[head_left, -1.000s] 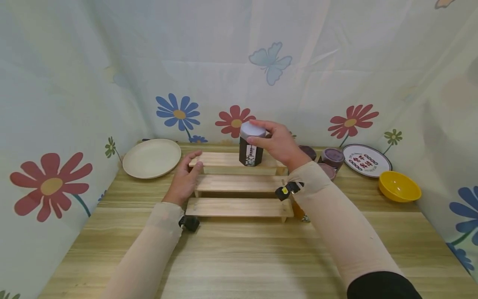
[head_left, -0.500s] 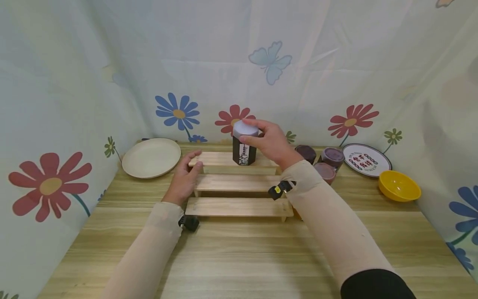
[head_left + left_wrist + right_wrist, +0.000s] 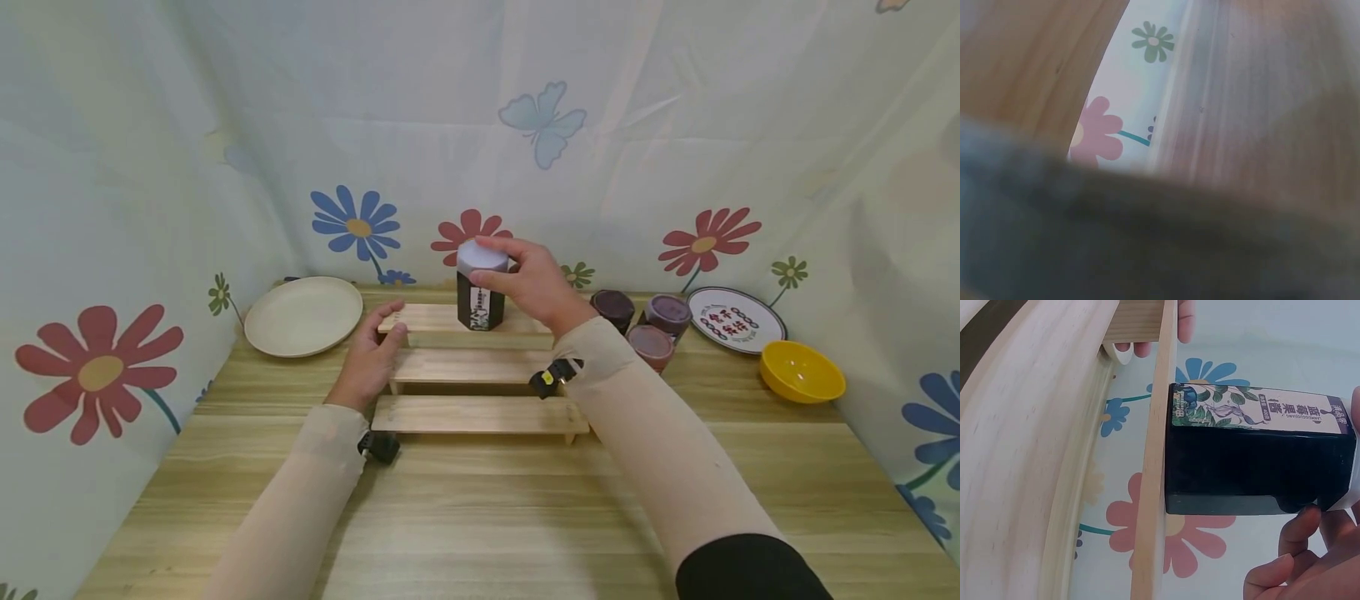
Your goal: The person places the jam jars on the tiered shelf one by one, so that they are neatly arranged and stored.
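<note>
A dark six-sided jar (image 3: 478, 302) with a white lid (image 3: 480, 257) and a printed label stands on the top step of a three-step wooden stand (image 3: 480, 414) in the head view. My right hand (image 3: 504, 271) grips the jar at its lid from the right. In the right wrist view the jar (image 3: 1260, 469) has its base against the top plank (image 3: 1152, 487), with my fingers (image 3: 1297, 562) curled beside it. My left hand (image 3: 371, 354) rests on the stand's left end, fingers reaching the top step. The left wrist view is blurred and shows only wood and cloth.
A cream plate (image 3: 303, 315) lies at the back left. Right of the stand sit three small purple-lidded jars (image 3: 651, 343), a patterned plate (image 3: 735, 321) and a yellow bowl (image 3: 801, 373). Flowered cloth walls close in the wooden table (image 3: 480, 517) on three sides.
My right hand has carried the jar leftward along the top step, from right of centre to about the middle. The left hand has stayed in place.
</note>
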Motion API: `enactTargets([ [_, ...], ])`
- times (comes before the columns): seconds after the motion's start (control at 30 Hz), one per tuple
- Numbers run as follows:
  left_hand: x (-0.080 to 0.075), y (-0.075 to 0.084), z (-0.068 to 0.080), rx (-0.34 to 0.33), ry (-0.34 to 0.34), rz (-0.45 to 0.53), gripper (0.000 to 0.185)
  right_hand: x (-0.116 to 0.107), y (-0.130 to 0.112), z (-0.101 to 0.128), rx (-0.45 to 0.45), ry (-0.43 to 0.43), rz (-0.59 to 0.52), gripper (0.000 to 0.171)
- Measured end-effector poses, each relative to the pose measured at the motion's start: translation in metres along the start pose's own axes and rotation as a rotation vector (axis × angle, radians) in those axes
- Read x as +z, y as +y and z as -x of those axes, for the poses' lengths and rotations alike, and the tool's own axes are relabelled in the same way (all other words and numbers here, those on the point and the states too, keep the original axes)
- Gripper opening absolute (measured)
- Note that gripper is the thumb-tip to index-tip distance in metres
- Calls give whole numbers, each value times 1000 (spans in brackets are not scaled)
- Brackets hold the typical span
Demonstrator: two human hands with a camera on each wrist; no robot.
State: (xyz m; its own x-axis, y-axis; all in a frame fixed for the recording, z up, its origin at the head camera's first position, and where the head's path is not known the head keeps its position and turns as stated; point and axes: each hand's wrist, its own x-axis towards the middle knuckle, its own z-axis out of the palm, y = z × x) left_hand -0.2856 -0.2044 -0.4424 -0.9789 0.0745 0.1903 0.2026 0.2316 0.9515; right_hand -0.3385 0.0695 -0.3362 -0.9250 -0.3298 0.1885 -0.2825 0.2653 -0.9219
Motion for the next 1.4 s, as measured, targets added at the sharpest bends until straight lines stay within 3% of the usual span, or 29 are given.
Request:
enactTargets([
  [0.27,-1,-30,-15,9,8,-11,48,6,-1,-4,4,0,-10,58],
  [0.37,-2,-35,-16,22,13,-19,48,8,0,-7,-3,-3,-11,58],
  [0.73,-1,-36,-16,85,22,-13,50,14,-1,-8,-32,-14,-16,59],
  [1.4,-1,-33,-17,47,20,-14,49,24,-7,-14,-26,-29,-1,58],
])
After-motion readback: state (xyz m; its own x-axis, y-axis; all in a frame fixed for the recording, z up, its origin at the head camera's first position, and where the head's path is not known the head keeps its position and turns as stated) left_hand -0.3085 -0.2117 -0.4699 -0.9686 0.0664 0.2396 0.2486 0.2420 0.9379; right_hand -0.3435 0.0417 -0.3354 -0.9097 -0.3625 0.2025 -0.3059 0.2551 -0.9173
